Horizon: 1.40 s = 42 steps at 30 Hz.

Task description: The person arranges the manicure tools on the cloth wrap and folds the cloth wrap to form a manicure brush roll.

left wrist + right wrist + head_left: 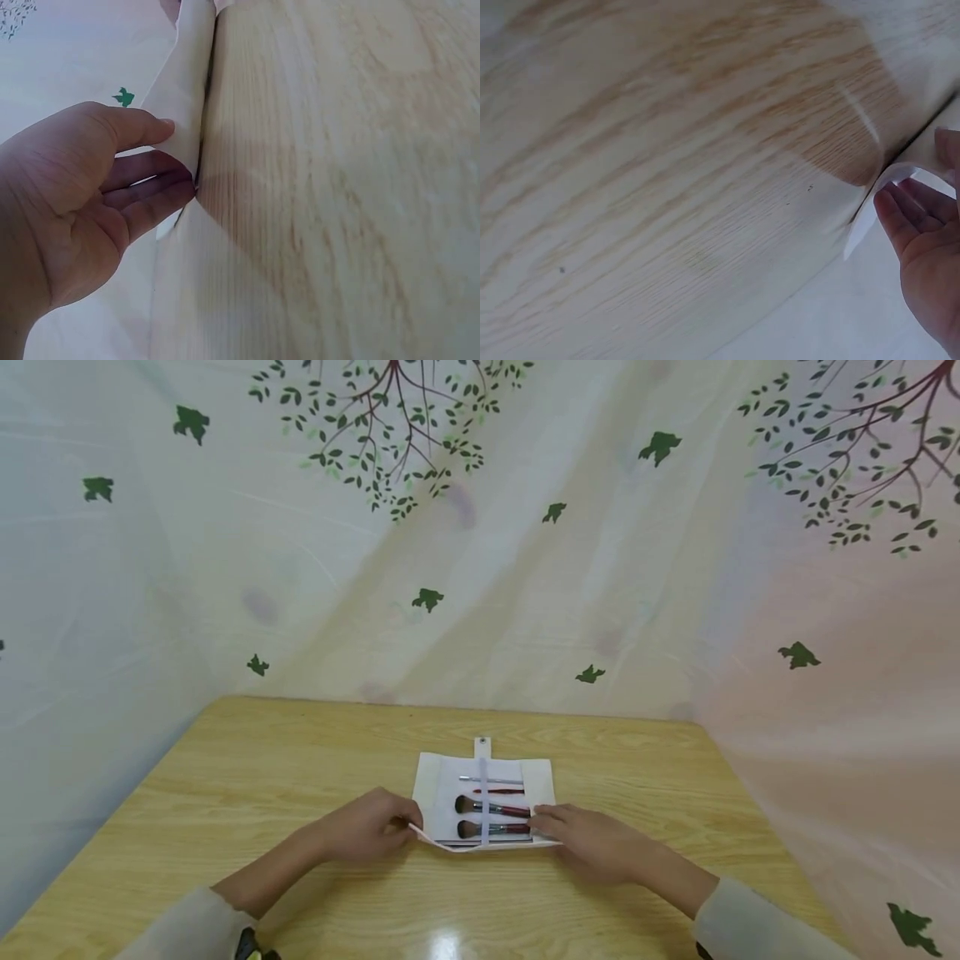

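Observation:
A white fold-out brush case (pixel 426 775) lies spread on the table, its front edge lifted a little. Across it runs a pale strap (pixel 484 820) over two dark-bristled makeup brushes (pixel 471 806) with red handles, a thin red tool (pixel 506 792) and a slim silver one (pixel 506 781). My left hand (pixel 375 825) pinches the near left corner. In the left wrist view the thumb is on the case's white flap (pixel 191 67), with fingers beneath its edge. My right hand (pixel 600 842) grips the near right corner, fingertips beside the lower brush handles; its curled edge (pixel 904 169) shows in the right wrist view.
A snap tab (pixel 482 747) sticks out from the case's far edge. The wood-grain table (pixel 262 760) stretches around it. Behind and at both sides hangs a pale cloth (pixel 487 635) printed with leaves and branches. A dark wristband (pixel 251 945) shows at the left sleeve.

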Each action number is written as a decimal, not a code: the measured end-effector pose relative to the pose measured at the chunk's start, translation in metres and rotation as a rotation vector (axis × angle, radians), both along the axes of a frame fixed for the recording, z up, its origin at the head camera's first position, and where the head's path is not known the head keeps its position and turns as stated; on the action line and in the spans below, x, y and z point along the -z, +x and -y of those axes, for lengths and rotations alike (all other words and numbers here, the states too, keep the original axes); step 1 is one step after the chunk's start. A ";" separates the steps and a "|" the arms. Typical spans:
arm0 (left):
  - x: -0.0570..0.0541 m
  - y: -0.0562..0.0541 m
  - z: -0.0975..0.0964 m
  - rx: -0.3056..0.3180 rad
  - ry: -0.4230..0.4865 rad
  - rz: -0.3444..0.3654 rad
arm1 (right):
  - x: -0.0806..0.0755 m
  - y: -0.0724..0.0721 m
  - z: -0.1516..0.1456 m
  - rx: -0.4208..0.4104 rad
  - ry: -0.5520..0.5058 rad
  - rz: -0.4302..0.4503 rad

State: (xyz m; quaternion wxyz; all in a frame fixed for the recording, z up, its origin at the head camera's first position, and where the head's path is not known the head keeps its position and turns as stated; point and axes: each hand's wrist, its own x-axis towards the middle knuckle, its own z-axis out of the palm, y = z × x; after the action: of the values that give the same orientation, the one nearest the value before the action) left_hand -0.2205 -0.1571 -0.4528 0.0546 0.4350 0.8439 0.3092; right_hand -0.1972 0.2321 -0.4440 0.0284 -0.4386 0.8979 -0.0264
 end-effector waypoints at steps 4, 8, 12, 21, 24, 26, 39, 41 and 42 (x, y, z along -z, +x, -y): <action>-0.002 -0.002 0.000 -0.040 0.027 0.116 | -0.001 -0.005 -0.001 0.032 -0.159 0.074; -0.007 -0.003 -0.002 -0.116 0.050 0.186 | -0.001 -0.014 -0.002 0.060 -0.284 0.133; -0.012 -0.005 -0.004 -0.209 0.065 0.253 | -0.001 -0.023 -0.003 0.102 -0.401 0.245; -0.009 -0.016 -0.013 -0.381 0.192 0.443 | -0.003 -0.038 -0.002 0.239 -0.495 0.360; -0.007 -0.019 -0.017 -0.444 0.242 0.511 | -0.003 -0.042 -0.001 0.253 -0.501 0.356; -0.007 -0.021 -0.019 -0.486 0.252 0.545 | -0.003 -0.044 0.000 0.265 -0.498 0.356; -0.005 -0.031 -0.028 -0.612 0.196 0.625 | -0.007 -0.052 0.008 0.319 -0.454 0.326; -0.004 -0.033 -0.029 -0.619 0.188 0.646 | -0.006 -0.054 0.009 0.328 -0.444 0.333; -0.004 -0.034 -0.029 -0.624 0.183 0.654 | -0.005 -0.055 0.009 0.333 -0.442 0.341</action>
State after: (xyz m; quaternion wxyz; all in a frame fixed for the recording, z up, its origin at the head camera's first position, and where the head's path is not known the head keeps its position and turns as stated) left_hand -0.2543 -0.1281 -0.4492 0.1839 0.0429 0.8421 0.5051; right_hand -0.2520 0.2229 -0.4389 0.0777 -0.2704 0.9121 -0.2981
